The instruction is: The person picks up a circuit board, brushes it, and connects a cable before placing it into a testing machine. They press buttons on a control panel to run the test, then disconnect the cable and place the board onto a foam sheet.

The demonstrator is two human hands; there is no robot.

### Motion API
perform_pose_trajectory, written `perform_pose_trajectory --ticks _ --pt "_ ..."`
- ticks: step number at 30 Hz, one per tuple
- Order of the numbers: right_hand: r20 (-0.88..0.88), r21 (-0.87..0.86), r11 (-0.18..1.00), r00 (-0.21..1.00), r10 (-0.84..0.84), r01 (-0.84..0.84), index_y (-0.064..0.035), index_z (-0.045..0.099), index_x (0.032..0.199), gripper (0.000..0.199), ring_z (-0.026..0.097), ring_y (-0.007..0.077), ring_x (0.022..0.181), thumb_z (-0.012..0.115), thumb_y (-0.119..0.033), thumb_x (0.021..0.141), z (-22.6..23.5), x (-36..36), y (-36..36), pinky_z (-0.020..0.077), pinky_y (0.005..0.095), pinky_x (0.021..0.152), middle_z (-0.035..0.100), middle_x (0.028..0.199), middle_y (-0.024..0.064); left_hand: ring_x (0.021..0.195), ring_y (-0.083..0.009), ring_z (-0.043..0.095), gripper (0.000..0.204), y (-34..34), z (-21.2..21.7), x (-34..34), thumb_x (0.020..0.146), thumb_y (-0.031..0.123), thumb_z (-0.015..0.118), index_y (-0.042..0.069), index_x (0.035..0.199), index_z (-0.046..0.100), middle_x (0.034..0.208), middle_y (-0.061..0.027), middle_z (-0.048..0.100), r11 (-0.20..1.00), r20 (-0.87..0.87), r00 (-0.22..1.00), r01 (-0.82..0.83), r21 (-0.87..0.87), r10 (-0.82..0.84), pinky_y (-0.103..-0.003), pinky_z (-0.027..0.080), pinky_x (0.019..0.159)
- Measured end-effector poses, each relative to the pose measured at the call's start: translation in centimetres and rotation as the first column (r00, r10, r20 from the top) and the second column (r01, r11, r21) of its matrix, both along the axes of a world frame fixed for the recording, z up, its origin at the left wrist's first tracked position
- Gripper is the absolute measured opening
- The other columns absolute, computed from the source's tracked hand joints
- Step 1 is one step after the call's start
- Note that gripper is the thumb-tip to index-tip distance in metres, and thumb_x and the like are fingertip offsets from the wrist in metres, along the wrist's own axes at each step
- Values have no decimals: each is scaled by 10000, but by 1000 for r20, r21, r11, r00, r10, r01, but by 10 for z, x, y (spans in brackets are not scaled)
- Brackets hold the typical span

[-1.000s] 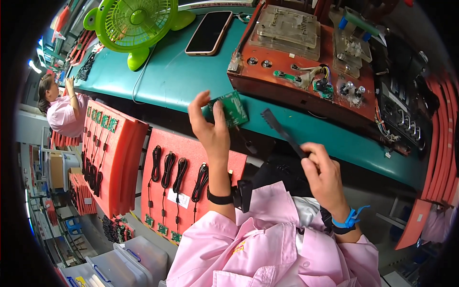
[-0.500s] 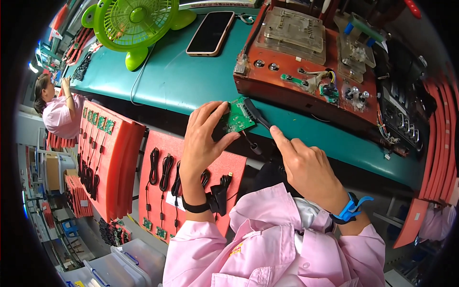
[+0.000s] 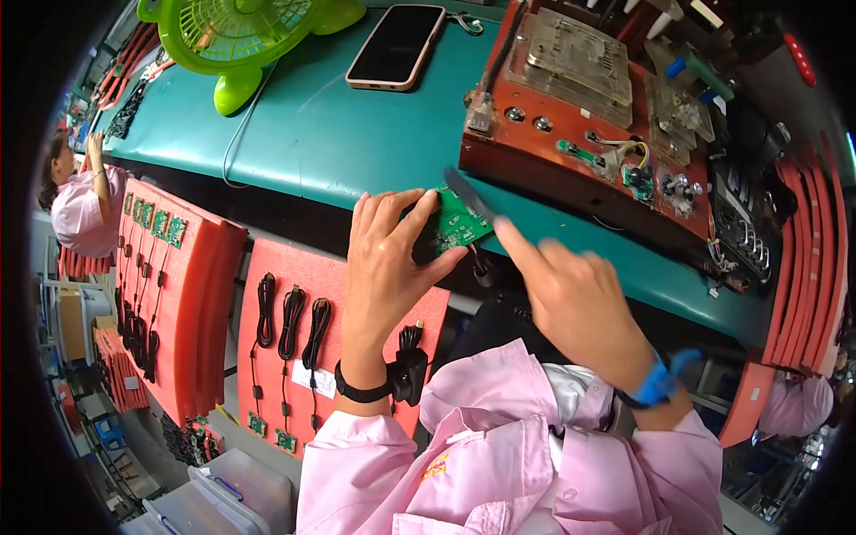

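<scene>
At the near edge of the teal workbench (image 3: 339,143), the left hand (image 3: 385,267) pinches a small green circuit board (image 3: 456,225), while the right hand (image 3: 571,294) grips a thin dark blade-like tool (image 3: 467,194) touching the board's far edge.

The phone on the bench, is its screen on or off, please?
Off: the phone lies face up on the green bench with a dark screen.

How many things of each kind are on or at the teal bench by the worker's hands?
Green circuit board held in the left hand: 1
Dark flat tool at the right hand: 1
Phone: 1
Green fan: 1
Red test fixture: 1
Total: 5
</scene>
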State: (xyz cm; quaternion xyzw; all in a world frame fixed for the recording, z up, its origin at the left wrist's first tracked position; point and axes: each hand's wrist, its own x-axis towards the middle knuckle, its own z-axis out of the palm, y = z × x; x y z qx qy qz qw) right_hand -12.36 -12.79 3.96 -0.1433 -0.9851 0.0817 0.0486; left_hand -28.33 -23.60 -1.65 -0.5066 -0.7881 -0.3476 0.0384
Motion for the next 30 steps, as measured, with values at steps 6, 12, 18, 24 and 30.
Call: perform_pose_trajectory --ticks 6,12,18,24,30 --pt "-17 -63 997 999 31 -32 -39 488 1138 424 497 288 546 509 12 718 2 -9 -4 399 386 538 464 618 130 934 -259 488 602 -3 -5 1 536 189 748 37 1050 474 967 -89 544 999 7 1000 -31 43 31 -431 294 929" --pt "-87 -273 960 996 34 -57 -26 497 1123 398 500 306 558 501 30 729 -2 -3 5 395 387 540 481 610 152 967 -232 519 787 -2 -14 6 486 209 789 67 1150 392 999 -72 571 983 105 988 -129 128 116 -427 246 971" --pt "-109 -335 941 994 17 -53 -13 510 1103 367 512 308 560 510 31 739 -6 -25 2 393 382 513 512 624 166 988 -212 521 867 -1 -15 5 483 319 788 60 1183 346 1007 -50 582 985 38 990 -137 106 134 -455 166 992" --pt "-86 -333 942 996 18 -46 -15 520 1092 356 515 304 546 523 23 738 -5 -7 1 391 377 487 516 625 164 995 -204 525 902 -2 -16 5 477 372 783 52 1193 337 998 -44 588 982 51 990 -136 128 131 -467 133 997" --pt "-108 -365 929 994 27 -65 -26 534 1078 359 520 290 534 532 32 723 -13 11 4 395 368 477 521 624 151 1006 -199 520 921 -2 -26 1 472 373 788 51 1202 328 995 -52 594 980 69 990 -133 149 124 -460 133 998"
